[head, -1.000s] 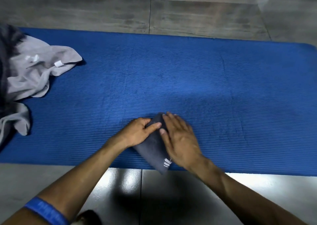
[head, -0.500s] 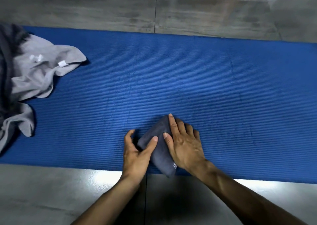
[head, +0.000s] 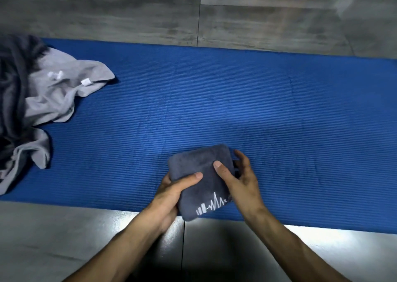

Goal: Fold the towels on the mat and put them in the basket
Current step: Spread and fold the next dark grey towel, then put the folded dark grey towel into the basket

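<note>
Both hands hold one folded dark towel (head: 199,174) just above the near edge of the blue mat (head: 236,101). The left hand (head: 169,198) grips the towel's left side, its thumb laid across the top face and the other fingers tucked underneath, out of sight. The right hand (head: 242,178) grips the right side, its thumb pressed on the top face near the middle and its fingers (head: 241,156) curled round the far right edge. So the fingers of both hands are clamped on the towel. The towel is a compact, roughly square packet, tilted with one corner toward the person, and a white line pattern shows near that corner.

At the mat's left end lies a loose heap: a light grey towel (head: 60,92), crumpled, with small white tags showing, and a dark towel (head: 12,84) beside and partly under it at the picture's left edge. The heap is well apart from the hands.

The mat lies on a grey tiled floor (head: 129,11), with a bright glare on the tiles just in front of the person. No basket shows in the view, so nothing can be told of its contents.
</note>
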`<state>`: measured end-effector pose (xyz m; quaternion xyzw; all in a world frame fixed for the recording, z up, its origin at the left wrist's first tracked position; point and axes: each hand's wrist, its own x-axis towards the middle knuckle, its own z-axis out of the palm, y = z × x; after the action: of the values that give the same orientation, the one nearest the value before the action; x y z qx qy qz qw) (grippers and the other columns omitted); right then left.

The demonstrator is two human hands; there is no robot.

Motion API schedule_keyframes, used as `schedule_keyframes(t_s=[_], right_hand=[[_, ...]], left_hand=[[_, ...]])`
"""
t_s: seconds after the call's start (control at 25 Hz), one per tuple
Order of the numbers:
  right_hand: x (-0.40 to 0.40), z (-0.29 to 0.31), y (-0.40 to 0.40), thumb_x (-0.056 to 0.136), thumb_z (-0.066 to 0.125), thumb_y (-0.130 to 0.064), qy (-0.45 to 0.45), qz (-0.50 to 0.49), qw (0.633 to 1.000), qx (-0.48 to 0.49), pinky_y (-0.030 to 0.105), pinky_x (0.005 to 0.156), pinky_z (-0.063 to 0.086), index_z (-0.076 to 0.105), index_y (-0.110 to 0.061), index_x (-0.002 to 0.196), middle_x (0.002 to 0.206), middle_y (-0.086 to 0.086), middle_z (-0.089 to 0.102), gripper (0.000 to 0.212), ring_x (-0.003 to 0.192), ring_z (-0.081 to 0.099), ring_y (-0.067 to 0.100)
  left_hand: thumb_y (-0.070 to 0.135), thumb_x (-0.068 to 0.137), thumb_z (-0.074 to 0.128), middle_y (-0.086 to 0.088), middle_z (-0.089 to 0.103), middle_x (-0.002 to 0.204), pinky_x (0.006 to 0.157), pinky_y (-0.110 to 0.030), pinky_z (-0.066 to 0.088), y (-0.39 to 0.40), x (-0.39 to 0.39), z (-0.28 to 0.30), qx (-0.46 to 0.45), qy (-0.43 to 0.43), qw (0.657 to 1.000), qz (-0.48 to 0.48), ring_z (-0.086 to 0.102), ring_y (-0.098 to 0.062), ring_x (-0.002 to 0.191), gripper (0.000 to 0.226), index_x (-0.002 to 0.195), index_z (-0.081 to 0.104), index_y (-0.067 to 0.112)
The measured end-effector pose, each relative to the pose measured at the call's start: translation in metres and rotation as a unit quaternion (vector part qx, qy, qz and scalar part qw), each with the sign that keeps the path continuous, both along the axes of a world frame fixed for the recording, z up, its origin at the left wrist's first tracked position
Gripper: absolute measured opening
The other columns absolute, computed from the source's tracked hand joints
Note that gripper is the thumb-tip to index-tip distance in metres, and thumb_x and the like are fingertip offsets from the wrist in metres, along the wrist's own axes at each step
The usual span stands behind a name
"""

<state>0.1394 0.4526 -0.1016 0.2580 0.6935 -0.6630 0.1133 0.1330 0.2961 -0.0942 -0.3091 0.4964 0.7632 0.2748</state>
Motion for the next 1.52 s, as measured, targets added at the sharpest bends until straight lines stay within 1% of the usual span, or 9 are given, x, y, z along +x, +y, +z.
schedule_keyframes(t_s=[0.12, 0.24, 0.36, 0.48, 0.6, 0.76, 1.0, 1.28, 1.52], right_hand=[[-0.006, 0.023, 0.008, 0.076, 0.078, -0.046, -0.059, 0.046, 0.982, -0.176, 0.035, 0.091, 0.055, 0.054, -0.025, 0.132, 0.120, 0.001, 0.069, 0.065, 0.106, 0.068, 0.014], [-0.010, 0.039, 0.005, 0.084, 0.071, -0.037, -0.073, 0.080, 0.962, -0.251, 0.044, 0.097, 0.051, 0.066, -0.009, 0.119, 0.114, 0.014, 0.071, 0.045, 0.108, 0.067, 0.029], [-0.017, 0.040, 0.007, 0.085, 0.070, -0.025, -0.053, 0.013, 0.967, -0.248, 0.051, 0.098, 0.051, 0.068, -0.011, 0.116, 0.112, 0.014, 0.072, 0.034, 0.106, 0.068, 0.031], [-0.024, 0.039, 0.010, 0.083, 0.072, -0.022, -0.044, -0.019, 0.971, -0.234, 0.054, 0.097, 0.051, 0.066, -0.013, 0.118, 0.113, 0.012, 0.072, 0.036, 0.106, 0.068, 0.029], [-0.025, 0.038, 0.004, 0.084, 0.071, -0.034, -0.023, -0.046, 0.968, -0.245, 0.050, 0.096, 0.052, 0.063, -0.014, 0.123, 0.115, 0.010, 0.071, 0.045, 0.107, 0.068, 0.027], [-0.039, 0.041, -0.002, 0.079, 0.070, -0.044, 0.008, -0.076, 0.973, -0.217, 0.044, 0.090, 0.056, 0.063, -0.014, 0.120, 0.111, 0.007, 0.073, 0.051, 0.103, 0.070, 0.023], [-0.088, 0.064, 0.003, 0.079, 0.076, -0.037, 0.002, -0.068, 0.981, -0.183, 0.049, 0.090, 0.056, 0.064, -0.014, 0.117, 0.106, 0.007, 0.074, 0.046, 0.099, 0.071, 0.024], [-0.111, 0.206, 0.017, 0.083, 0.072, -0.035, -0.005, -0.061, 0.986, -0.157, 0.032, 0.070, 0.060, 0.069, -0.015, 0.106, 0.096, 0.002, 0.076, 0.031, 0.088, 0.074, 0.018], [-0.111, 0.392, 0.021, 0.081, 0.073, -0.041, -0.003, -0.051, 0.991, -0.123, 0.032, 0.076, 0.059, 0.069, -0.019, 0.105, 0.097, -0.003, 0.076, 0.033, 0.090, 0.073, 0.014]], left_hand=[[0.015, 0.048, 0.093, -0.021, 0.070, 0.111, 0.077, -0.039, 0.059, -0.020, -0.011, 0.007, 0.035, 0.034, 0.997, -0.054, 0.068, -0.034, 0.103, 0.070, 0.111, 0.067, 0.003], [0.020, 0.032, 0.099, -0.021, 0.069, 0.113, 0.074, -0.037, 0.059, -0.030, -0.026, 0.021, 0.056, 0.040, 0.992, -0.105, 0.069, -0.031, 0.099, 0.093, 0.116, 0.064, 0.001], [0.008, 0.056, 0.091, -0.018, 0.071, 0.112, 0.073, -0.033, 0.060, -0.022, -0.038, 0.035, 0.015, 0.057, 0.994, -0.095, 0.071, -0.025, 0.094, 0.071, 0.121, 0.061, 0.001], [0.033, 0.072, 0.077, -0.010, 0.073, 0.109, 0.082, -0.031, 0.057, -0.004, -0.041, 0.046, -0.023, 0.064, 0.996, -0.065, 0.071, -0.019, 0.097, 0.052, 0.116, 0.066, 0.009], [0.043, 0.082, 0.070, -0.007, 0.076, 0.094, 0.067, -0.026, 0.059, 0.010, -0.040, 0.051, -0.062, 0.077, 0.995, -0.025, 0.074, -0.019, 0.087, 0.039, 0.103, 0.070, 0.010], [0.043, 0.082, 0.071, -0.004, 0.076, 0.092, 0.066, -0.027, 0.058, 0.015, -0.052, 0.055, -0.086, 0.106, 0.991, 0.008, 0.074, -0.017, 0.084, 0.034, 0.101, 0.069, 0.015], [0.031, 0.081, 0.075, -0.005, 0.076, 0.093, 0.062, -0.025, 0.057, 0.017, -0.091, 0.071, -0.067, 0.119, 0.991, 0.009, 0.074, -0.019, 0.084, 0.034, 0.108, 0.067, 0.012], [0.037, 0.075, 0.076, -0.006, 0.076, 0.094, 0.067, -0.028, 0.058, 0.026, -0.117, 0.202, -0.058, 0.102, 0.993, -0.012, 0.074, -0.021, 0.086, 0.040, 0.104, 0.069, 0.010], [0.045, 0.076, 0.071, -0.003, 0.076, 0.094, 0.070, -0.029, 0.058, 0.034, -0.111, 0.383, -0.069, 0.097, 0.993, 0.005, 0.074, -0.019, 0.087, 0.040, 0.103, 0.070, 0.015]])
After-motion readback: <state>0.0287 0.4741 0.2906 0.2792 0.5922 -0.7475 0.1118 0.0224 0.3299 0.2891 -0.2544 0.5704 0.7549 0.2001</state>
